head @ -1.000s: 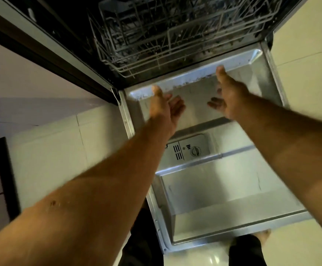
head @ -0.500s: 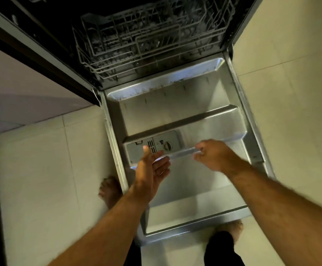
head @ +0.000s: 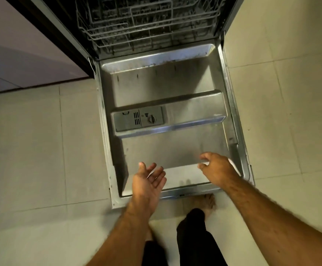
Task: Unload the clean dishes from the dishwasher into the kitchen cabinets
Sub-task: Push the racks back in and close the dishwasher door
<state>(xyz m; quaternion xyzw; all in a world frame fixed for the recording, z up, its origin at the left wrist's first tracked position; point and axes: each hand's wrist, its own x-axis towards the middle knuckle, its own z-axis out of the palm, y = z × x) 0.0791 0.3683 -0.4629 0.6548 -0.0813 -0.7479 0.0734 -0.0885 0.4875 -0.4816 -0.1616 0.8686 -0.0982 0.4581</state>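
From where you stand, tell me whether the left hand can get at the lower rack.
Probably yes: the left hand is open and empty, and nothing lies on the lowered door between it and the rack.

I'm looking into a home kitchen: a built-in dishwasher [head: 152, 25] stands open, its steel door [head: 175, 150] folded down over pale floor tiles [head: 41, 150], with cabinet fronts [head: 21, 54] left of it.
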